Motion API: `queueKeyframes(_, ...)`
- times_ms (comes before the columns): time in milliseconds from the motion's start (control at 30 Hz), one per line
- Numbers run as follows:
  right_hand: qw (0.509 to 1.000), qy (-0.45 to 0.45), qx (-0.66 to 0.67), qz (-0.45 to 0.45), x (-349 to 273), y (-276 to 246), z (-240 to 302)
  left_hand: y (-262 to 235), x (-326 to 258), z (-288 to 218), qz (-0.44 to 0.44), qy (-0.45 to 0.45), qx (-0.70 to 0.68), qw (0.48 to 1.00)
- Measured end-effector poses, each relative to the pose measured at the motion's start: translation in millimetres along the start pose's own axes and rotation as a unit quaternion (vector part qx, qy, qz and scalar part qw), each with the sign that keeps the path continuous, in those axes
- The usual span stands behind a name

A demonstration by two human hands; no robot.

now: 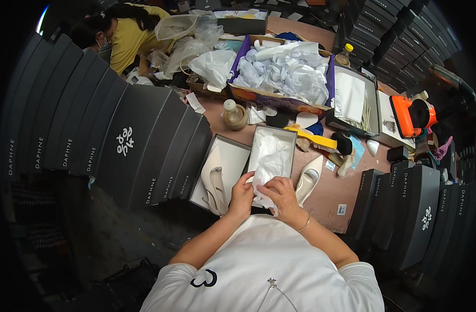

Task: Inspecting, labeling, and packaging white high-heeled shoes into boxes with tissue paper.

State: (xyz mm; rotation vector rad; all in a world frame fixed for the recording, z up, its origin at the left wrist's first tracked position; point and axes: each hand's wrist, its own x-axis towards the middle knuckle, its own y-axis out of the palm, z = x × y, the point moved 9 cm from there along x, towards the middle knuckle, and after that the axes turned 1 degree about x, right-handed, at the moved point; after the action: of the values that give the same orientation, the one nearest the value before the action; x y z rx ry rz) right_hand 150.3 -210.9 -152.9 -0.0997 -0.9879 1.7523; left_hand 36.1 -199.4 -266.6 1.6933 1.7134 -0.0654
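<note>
White tissue paper [266,174] lies crumpled in a shallow grey box part [291,138] in front of me, its near end hanging over the edge. My left hand [241,195] has its fingers closed on the paper's left side. On the other side, my right hand [283,197] grips the same paper with bent fingers. A cream slingback shoe [213,183] rests in the other grey box part [238,151], beside my left hand. Its matching cream shoe [309,178] lies on the table [329,200], just right of my right hand.
Stacks of dark shoe boxes [139,143] flank me on the left, with more boxes [412,208] on the right. Beyond are a carton of crumpled paper [282,70], a jar [234,115], a yellow brush [313,138] and an orange tool [412,115]. A person in yellow [131,39] works at the far left.
</note>
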Motion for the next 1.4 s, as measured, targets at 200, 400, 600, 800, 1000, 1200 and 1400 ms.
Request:
queueKeyframes(200, 0.993, -0.083, -0.030, 0.075, -5, 8, 4, 8, -1, -3, -0.001, -0.076, -0.106, 0.991)
queueKeyframes(400, 0.989, -0.094, 0.004, 0.114, 2, 4, 17, 5, 6, -4, 0.063, -0.020, -0.028, 0.997)
queueKeyframes(600, 0.997, 0.035, 0.061, -0.034, 14, -36, -10, 9, 11, -15, 0.093, -0.011, -0.025, 0.995)
queueKeyframes(800, 0.996, 0.002, -0.065, 0.067, 16, -7, -23, 18, 4, -10, 0.104, -0.038, 0.040, 0.993)
queueKeyframes(1000, 0.992, 0.094, 0.068, 0.057, 12, -5, -35, 43, -21, -69, 0.114, 0.241, 0.510, 0.818)
queueKeyframes(1200, 0.891, 0.284, 0.311, 0.168, -7, 24, -52, 51, -25, -61, 0.217, 0.174, 0.480, 0.832)
queueKeyframes(1400, 0.937, 0.244, 0.240, 0.066, 1, -11, -42, 19, -7, -39, 0.132, 0.102, 0.417, 0.894)
